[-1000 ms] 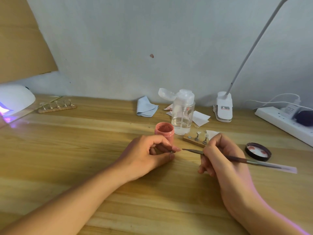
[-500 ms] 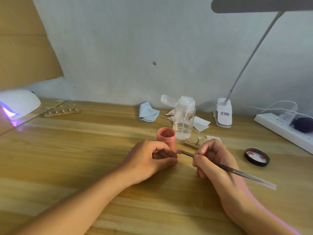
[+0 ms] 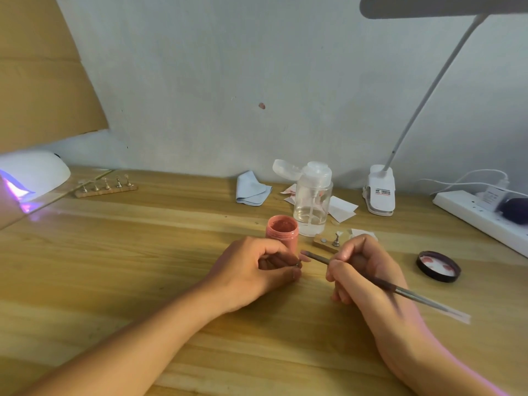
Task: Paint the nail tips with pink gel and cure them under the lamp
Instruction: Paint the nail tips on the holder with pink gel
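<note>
At the far left edge of a wooden table (image 3: 143, 252), a white curing lamp (image 3: 31, 174) glows purple. Just right of it lies a wooden strip (image 3: 105, 190) of small nail stands. Near the middle, the left hand (image 3: 257, 270) rests on the table, its thumb and forefinger pinching a small metal stand (image 3: 297, 264) that carries a pink nail tip (image 3: 305, 257). An open jar of pink gel (image 3: 282, 231) stands just behind this hand. The right hand (image 3: 368, 275), fingers curled, grips a thin brush (image 3: 317, 258) like a pen; its bristle end reaches the nail tip. Farther right lies a black lid (image 3: 438, 266), with a white power strip (image 3: 480, 215) beyond it.
</note>
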